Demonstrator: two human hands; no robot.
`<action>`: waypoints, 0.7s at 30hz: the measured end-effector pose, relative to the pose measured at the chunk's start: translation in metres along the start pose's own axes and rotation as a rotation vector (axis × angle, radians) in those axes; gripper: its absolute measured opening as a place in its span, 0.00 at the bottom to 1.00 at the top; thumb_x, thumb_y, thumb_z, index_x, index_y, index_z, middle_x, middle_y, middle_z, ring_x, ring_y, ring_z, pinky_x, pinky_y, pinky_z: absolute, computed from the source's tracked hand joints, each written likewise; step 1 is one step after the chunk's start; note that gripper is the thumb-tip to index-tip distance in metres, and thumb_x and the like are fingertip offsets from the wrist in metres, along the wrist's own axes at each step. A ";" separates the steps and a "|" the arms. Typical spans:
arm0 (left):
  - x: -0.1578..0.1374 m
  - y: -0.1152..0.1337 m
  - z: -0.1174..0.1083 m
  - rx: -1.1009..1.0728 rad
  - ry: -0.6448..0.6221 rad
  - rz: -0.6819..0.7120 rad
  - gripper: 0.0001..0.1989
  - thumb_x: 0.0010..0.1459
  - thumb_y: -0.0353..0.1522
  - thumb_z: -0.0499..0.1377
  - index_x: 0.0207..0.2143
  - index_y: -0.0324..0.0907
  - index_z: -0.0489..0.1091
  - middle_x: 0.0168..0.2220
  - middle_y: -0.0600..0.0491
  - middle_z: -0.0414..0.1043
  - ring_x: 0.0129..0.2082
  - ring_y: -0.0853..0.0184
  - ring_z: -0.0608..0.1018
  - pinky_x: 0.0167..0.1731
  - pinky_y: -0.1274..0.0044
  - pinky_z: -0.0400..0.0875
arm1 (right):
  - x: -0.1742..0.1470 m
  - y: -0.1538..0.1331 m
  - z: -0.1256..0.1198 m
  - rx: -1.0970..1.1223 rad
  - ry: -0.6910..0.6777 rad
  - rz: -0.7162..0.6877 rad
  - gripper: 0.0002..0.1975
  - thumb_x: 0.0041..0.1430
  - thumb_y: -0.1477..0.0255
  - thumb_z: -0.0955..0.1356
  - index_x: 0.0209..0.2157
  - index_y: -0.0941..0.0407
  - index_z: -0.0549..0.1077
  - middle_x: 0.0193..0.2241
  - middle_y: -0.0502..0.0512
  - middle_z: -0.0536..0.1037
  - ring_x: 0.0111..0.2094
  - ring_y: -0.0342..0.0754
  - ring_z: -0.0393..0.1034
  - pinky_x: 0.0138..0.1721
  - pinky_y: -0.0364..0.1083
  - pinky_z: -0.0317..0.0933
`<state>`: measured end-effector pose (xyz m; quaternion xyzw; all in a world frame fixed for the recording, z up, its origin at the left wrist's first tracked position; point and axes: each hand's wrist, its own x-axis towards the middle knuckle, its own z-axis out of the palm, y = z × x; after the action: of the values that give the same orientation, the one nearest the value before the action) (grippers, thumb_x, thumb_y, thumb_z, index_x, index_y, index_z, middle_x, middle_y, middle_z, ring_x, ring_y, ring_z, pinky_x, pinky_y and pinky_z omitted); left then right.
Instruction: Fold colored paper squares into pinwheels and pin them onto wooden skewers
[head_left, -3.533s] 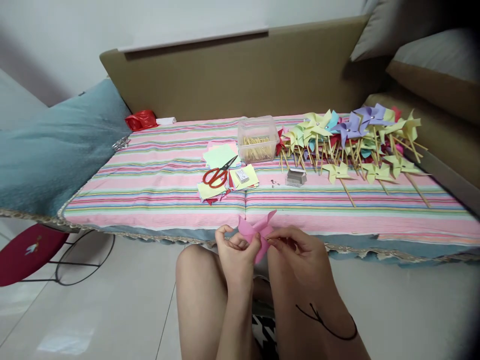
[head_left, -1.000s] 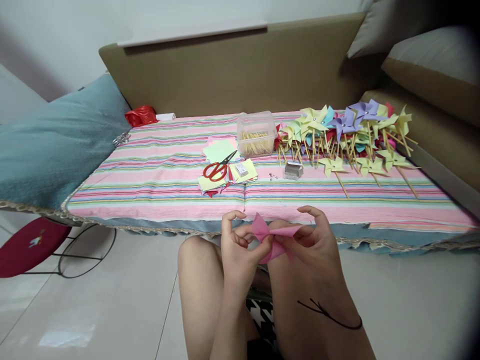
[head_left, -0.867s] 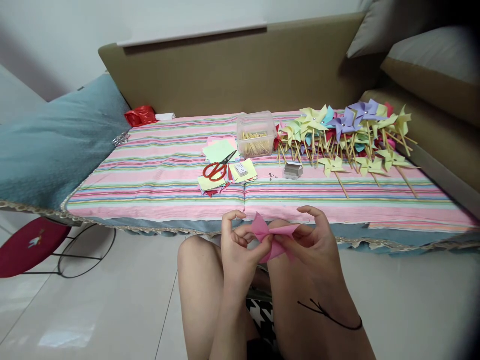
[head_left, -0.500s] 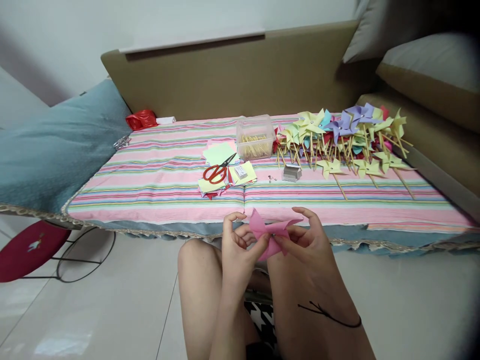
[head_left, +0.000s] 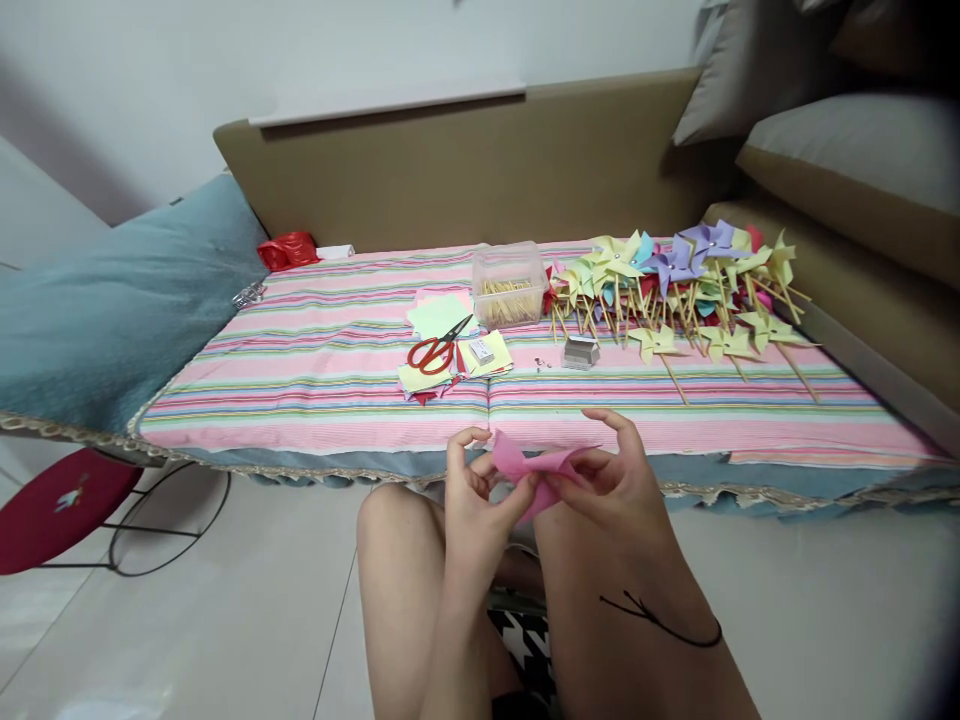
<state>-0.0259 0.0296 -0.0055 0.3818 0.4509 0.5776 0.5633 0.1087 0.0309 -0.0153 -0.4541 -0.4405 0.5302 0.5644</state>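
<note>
Between my hands, above my knees, is a pink paper pinwheel (head_left: 546, 466) with no stick showing. My left hand (head_left: 484, 490) pinches it from the left, thumb at its centre and index finger raised. From the other side my right hand (head_left: 619, 480) grips it, its thumb pressed near the same centre and its index finger lifted clear. The thumbs cover the pinwheel's middle. Beyond my hands, on a striped cloth (head_left: 322, 390), lie red-handled scissors (head_left: 435, 352) on coloured paper sheets (head_left: 439, 316). A small open box (head_left: 580, 352) stands near a few tiny pins (head_left: 541, 363).
A clear plastic box (head_left: 510, 285) holds short wooden sticks. To its right is a pile of finished pinwheels (head_left: 675, 265), several with sticks toward me. A red plastic bag (head_left: 289, 251) sits at the back left, and a red stool (head_left: 71, 510) stands at the left.
The pinwheel has tilted, and its centre pin, visible before, is now behind my thumbs. My hands keep their hold. The view has shifted slightly, so the sofa sits a little lower.
</note>
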 end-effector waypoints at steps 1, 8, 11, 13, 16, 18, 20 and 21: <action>0.000 0.000 -0.002 0.014 0.032 0.027 0.25 0.47 0.29 0.66 0.43 0.46 0.56 0.34 0.55 0.76 0.36 0.69 0.77 0.36 0.79 0.68 | 0.001 -0.002 -0.001 -0.058 0.019 -0.054 0.35 0.47 0.70 0.74 0.53 0.50 0.55 0.27 0.47 0.78 0.30 0.48 0.75 0.35 0.47 0.68; 0.005 0.003 -0.021 -0.151 0.140 -0.010 0.16 0.58 0.45 0.54 0.41 0.43 0.62 0.37 0.49 0.74 0.38 0.65 0.77 0.42 0.72 0.69 | 0.011 -0.026 -0.022 -0.728 -0.129 -0.838 0.09 0.54 0.76 0.69 0.38 0.52 0.70 0.29 0.53 0.79 0.31 0.48 0.75 0.36 0.50 0.69; 0.001 0.009 -0.021 -0.234 -0.055 -0.232 0.22 0.59 0.50 0.48 0.40 0.41 0.62 0.28 0.50 0.73 0.30 0.65 0.76 0.32 0.74 0.69 | 0.012 -0.037 -0.029 -0.890 -0.366 -1.258 0.07 0.56 0.80 0.67 0.34 0.53 0.71 0.31 0.54 0.80 0.35 0.48 0.75 0.36 0.50 0.69; -0.002 0.012 -0.020 -0.194 -0.109 -0.306 0.19 0.59 0.47 0.52 0.39 0.40 0.64 0.24 0.53 0.70 0.25 0.70 0.73 0.27 0.79 0.65 | 0.011 -0.041 -0.030 -0.952 -0.449 -1.457 0.07 0.54 0.81 0.66 0.32 0.54 0.71 0.30 0.56 0.81 0.36 0.49 0.75 0.36 0.50 0.70; -0.005 0.014 -0.020 -0.141 -0.185 -0.341 0.15 0.54 0.39 0.61 0.39 0.40 0.65 0.22 0.58 0.66 0.21 0.77 0.66 0.23 0.85 0.56 | 0.007 -0.044 -0.030 -0.995 -0.532 -1.559 0.08 0.50 0.81 0.67 0.29 0.53 0.71 0.29 0.56 0.80 0.36 0.49 0.75 0.35 0.48 0.71; -0.005 0.013 -0.023 -0.150 -0.282 -0.364 0.18 0.51 0.36 0.64 0.41 0.41 0.62 0.22 0.59 0.66 0.20 0.78 0.63 0.22 0.85 0.52 | 0.007 -0.042 -0.031 -1.026 -0.589 -1.601 0.09 0.48 0.81 0.67 0.30 0.52 0.71 0.31 0.56 0.81 0.37 0.48 0.75 0.37 0.47 0.72; -0.004 0.011 -0.026 -0.157 -0.359 -0.379 0.22 0.49 0.35 0.66 0.42 0.43 0.59 0.23 0.59 0.67 0.19 0.78 0.62 0.21 0.84 0.50 | 0.009 -0.039 -0.033 -1.050 -0.626 -1.645 0.10 0.47 0.80 0.68 0.31 0.51 0.71 0.31 0.55 0.81 0.38 0.48 0.75 0.39 0.47 0.72; -0.003 0.010 -0.027 -0.150 -0.372 -0.380 0.23 0.48 0.34 0.66 0.42 0.43 0.58 0.23 0.59 0.68 0.19 0.79 0.62 0.21 0.84 0.49 | 0.010 -0.037 -0.034 -1.055 -0.634 -1.662 0.10 0.47 0.79 0.69 0.31 0.50 0.71 0.31 0.54 0.81 0.39 0.48 0.75 0.39 0.47 0.72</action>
<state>-0.0544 0.0243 -0.0039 0.3473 0.3590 0.4132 0.7614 0.1497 0.0386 0.0138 -0.0357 -0.9200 -0.1920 0.3399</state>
